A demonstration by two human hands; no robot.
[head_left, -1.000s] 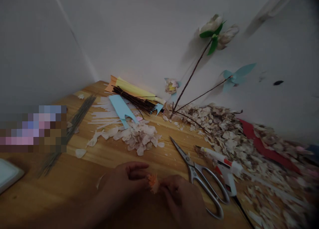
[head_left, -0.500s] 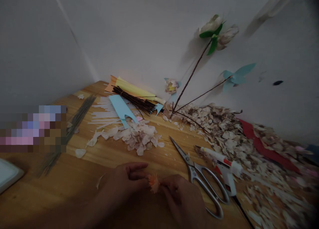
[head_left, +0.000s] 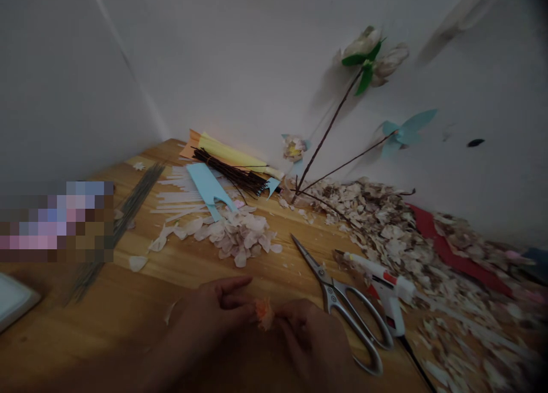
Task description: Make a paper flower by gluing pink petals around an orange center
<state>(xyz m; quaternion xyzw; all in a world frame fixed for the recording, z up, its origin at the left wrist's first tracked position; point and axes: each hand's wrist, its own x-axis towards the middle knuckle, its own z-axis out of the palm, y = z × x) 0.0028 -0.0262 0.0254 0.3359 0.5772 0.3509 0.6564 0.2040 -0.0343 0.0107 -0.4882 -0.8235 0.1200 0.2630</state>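
Note:
Low in the middle, a small orange fringed paper tuft (head_left: 264, 314), like a flower centre, sits between my two hands. My left hand (head_left: 225, 307) pinches its left side, with the other fingers stretched loosely above. From the right, my right hand (head_left: 314, 331) has thumb and forefinger closed at the tuft's base, the other fingers curled. Whatever stem lies inside the right-hand grip is hidden. Just right of that hand lie silver scissors (head_left: 326, 282). Beyond my hands is a heap of pale petals (head_left: 246, 236).
A glue gun (head_left: 387, 287) lies right of the scissors, its cord toward me. Dried petals (head_left: 385, 222) cover the right side. Further back lie blue paper (head_left: 208, 185), dark stems (head_left: 231, 171) and thin wires (head_left: 139, 202). Paper-leaved flowers (head_left: 363, 56) lean against the wall.
Almost nothing differs. Both hands keep hold of the orange tuft, which looks very slightly turned; the view has shifted a touch.

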